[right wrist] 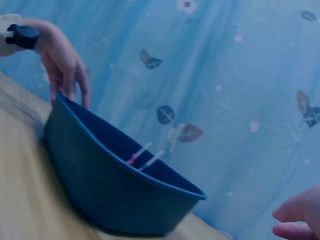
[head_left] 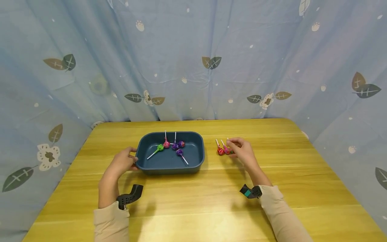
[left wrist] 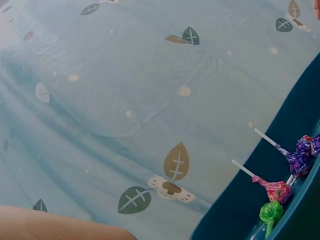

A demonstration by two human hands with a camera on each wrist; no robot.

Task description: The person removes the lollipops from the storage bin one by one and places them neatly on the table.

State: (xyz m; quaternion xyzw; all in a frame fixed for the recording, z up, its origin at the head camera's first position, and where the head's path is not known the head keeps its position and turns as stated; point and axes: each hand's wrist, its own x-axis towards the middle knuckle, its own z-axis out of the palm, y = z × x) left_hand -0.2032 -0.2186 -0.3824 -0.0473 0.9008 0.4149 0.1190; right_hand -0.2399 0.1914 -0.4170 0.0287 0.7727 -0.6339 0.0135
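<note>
A dark blue plastic tray [head_left: 169, 170] stands left of the table's middle. My left hand [head_left: 122, 163] holds its left end, fingers bent at the rim. Inside lie several wrapped lollipops: a green one [head_left: 160, 147], a pink one [head_left: 166, 144] and purple ones, such as the purple lollipop [head_left: 179, 152] near the front. To the tray's right, my right hand [head_left: 242, 153] pinches the stick of a lollipop [head_left: 231, 152], whose head is mostly hidden under the fingers. Just left of it on the table lie a red lollipop [head_left: 220, 152] and a pink-red lollipop [head_left: 226, 150].
The wooden table [head_left: 193, 208] reaches back to a light blue patterned curtain [head_left: 193, 84], which also hangs at both sides. Two lollipop sticks lean up against the tray's back wall. Black wrist mounts [head_left: 130, 196] sit at both wrists.
</note>
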